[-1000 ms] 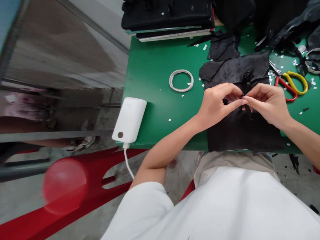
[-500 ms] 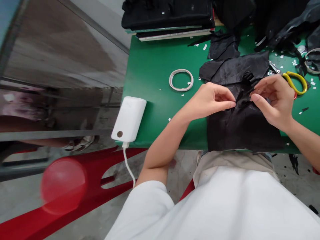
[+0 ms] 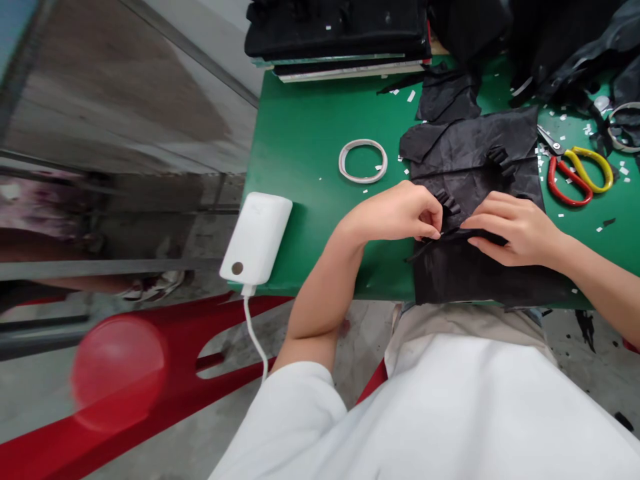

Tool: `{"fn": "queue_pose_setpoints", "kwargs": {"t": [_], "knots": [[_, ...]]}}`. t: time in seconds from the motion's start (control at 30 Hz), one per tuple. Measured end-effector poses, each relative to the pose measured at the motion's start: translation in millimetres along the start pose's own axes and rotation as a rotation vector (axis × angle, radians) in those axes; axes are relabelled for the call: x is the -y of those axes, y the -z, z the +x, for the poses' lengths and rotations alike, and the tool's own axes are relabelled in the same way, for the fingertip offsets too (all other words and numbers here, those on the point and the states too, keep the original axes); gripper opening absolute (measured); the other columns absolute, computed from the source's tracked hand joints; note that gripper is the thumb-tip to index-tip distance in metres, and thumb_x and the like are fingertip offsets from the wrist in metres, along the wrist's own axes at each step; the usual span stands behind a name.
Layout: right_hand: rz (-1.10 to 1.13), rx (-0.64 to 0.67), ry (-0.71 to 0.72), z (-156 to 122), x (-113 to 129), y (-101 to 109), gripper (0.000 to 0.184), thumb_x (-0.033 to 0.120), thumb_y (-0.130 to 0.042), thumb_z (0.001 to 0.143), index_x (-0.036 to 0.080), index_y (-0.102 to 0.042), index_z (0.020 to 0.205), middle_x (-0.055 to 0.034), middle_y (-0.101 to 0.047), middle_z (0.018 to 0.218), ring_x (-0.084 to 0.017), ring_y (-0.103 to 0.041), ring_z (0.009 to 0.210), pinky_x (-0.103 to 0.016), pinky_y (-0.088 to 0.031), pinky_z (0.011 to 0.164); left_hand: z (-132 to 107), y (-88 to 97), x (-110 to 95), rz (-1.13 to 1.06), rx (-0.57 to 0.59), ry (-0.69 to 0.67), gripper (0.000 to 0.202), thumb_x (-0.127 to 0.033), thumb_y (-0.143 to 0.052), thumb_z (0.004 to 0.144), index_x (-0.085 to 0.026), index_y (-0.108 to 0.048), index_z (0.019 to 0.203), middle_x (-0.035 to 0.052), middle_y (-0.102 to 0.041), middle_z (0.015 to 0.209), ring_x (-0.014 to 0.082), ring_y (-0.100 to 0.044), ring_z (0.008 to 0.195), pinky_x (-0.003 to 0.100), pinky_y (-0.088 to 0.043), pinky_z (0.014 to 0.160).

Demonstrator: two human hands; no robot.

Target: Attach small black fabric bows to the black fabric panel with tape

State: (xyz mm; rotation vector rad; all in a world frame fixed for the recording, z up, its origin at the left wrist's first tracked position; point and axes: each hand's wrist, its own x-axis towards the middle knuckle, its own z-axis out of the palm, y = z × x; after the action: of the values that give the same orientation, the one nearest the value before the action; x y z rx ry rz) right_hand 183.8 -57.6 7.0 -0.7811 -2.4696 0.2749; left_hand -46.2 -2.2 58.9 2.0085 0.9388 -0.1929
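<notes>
Black fabric (image 3: pixel 480 280) lies over the front edge of the green table (image 3: pixel 310 153), with its upper part creased. My left hand (image 3: pixel 395 213) is closed in a pinch on a thin black strip (image 3: pixel 453 235), whose end pokes out below the fingers. To its right my right hand (image 3: pixel 520 230) has thumb and fingers closing on the same strip, against the fabric. Small gathered black bits, perhaps strap ends or buckles, show at the left fingertips and farther up as a dark clump (image 3: pixel 497 159). Their exact form is unclear.
Red-and-yellow-handled scissors (image 3: pixel 573 187) lie right of the fabric. A white tape roll (image 3: pixel 363 161) is on the left, near a white power bank (image 3: pixel 257 237) with a cable. Black folded items (image 3: pixel 335 30) are stacked behind; paper scraps are scattered. A red chair (image 3: pixel 185 360) stands lower left.
Both hands have moved down toward the table's front edge, the left also a little leftward. The black strip is now stretched between them. The scissors' red handle has come into view.
</notes>
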Motion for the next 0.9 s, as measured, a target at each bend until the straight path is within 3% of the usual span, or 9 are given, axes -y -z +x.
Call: {"fn": "queue_pose_setpoints", "kwargs": {"t": [0.13, 0.4, 0.9], "knots": [[-0.14, 0.065, 0.112, -3, -2, -5, 0.023, 0.025, -0.051, 0.096, 0.02, -0.071, 0.106, -0.0063, -0.069, 0.082, -0.018, -0.058, 0.073, -0.03, -0.046, 0.062, 1, -4.5, 0, 0.037, -0.078, -0.041, 0.009, -0.014, -0.065, 0.076, -0.015, -0.073, 0.072, -0.0001, -0.072, 0.063, 0.0106, -0.067, 0.062, 0.019, -0.042, 0.06], [-0.203, 0.076, 0.064, -3, -2, -8, 0.026, 0.026, -0.048, 0.098, 0.02, -0.073, 0.104, -0.0044, -0.067, 0.075, -0.016, -0.056, 0.069, -0.03, -0.042, 0.058, 5, -9.9, 6, 0.048, -0.302, -0.042, 0.012, -0.018, -0.064, 0.076, -0.017, -0.075, 0.073, 0.0006, -0.071, 0.063, 0.0116, -0.062, 0.061, 0.023, -0.039, 0.06], [-0.259, 0.111, 0.018, -3, -3, -13, 0.031, 0.026, -0.048, 0.098, 0.017, -0.072, 0.114, -0.0069, -0.068, 0.076, -0.019, -0.055, 0.074, -0.031, -0.043, 0.059, 13, -15.7, 6, 0.073, -0.36, 0.01, 0.01, -0.018, -0.067, 0.078, -0.016, -0.076, 0.075, 0.0017, -0.071, 0.066, 0.0135, -0.06, 0.064, 0.027, -0.037, 0.065]]}}
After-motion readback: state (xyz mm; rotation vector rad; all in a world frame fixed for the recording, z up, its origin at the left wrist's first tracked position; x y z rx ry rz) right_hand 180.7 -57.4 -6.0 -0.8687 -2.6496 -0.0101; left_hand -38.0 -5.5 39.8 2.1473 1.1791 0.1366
